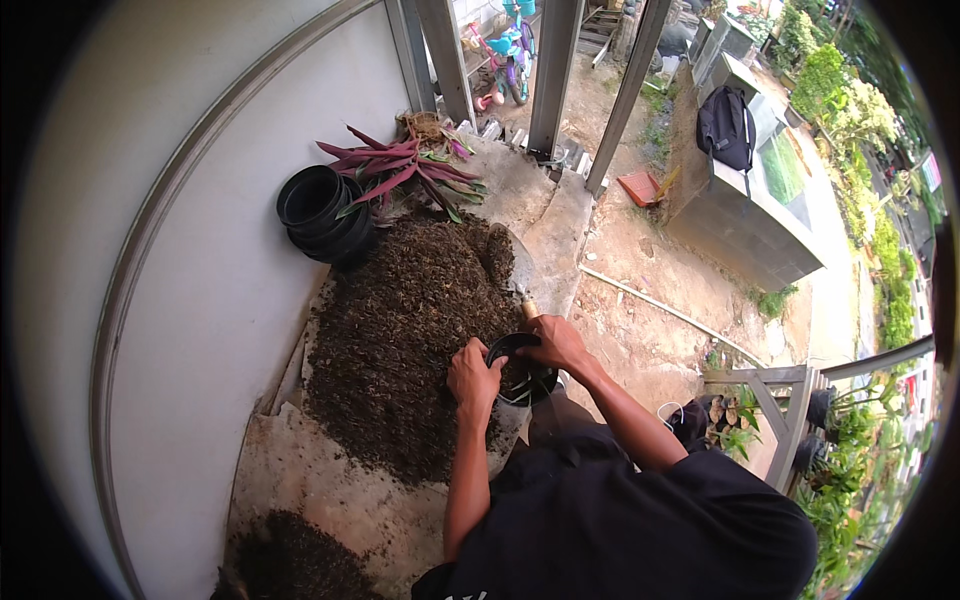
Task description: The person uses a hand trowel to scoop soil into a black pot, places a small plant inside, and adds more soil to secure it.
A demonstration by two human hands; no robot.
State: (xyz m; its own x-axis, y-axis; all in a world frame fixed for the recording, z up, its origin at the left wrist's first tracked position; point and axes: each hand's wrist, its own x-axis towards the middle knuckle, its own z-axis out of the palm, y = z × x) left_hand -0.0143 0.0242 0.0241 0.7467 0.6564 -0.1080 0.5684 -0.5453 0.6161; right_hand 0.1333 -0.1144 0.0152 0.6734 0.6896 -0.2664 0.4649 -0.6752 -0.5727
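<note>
A black plastic plant pot [544, 391] stands close in front of me, with some thin leaves and dark soil inside it. On its left side, my left hand [478, 377] grips the rim, thumb over the edge. My right hand [556, 343] holds the far right part of the rim, its fingers reaching into the pot. Just beyond the right hand lies a trowel [520, 262], its metal blade against the soil. The wooden handle [530, 309] runs up to the right hand, which hides its end. A broad heap of dark potting soil [405, 322] spreads left of the pot.
Stacked black pots [311, 202] stand by the white wall [217, 247], beside uprooted purple-leaved plants [397, 165]. A smaller soil heap [292, 559] lies near left. Metal posts [556, 82] rise ahead. Farther right are an orange dustpan [639, 187] and a backpack [726, 129] on a concrete block [742, 225].
</note>
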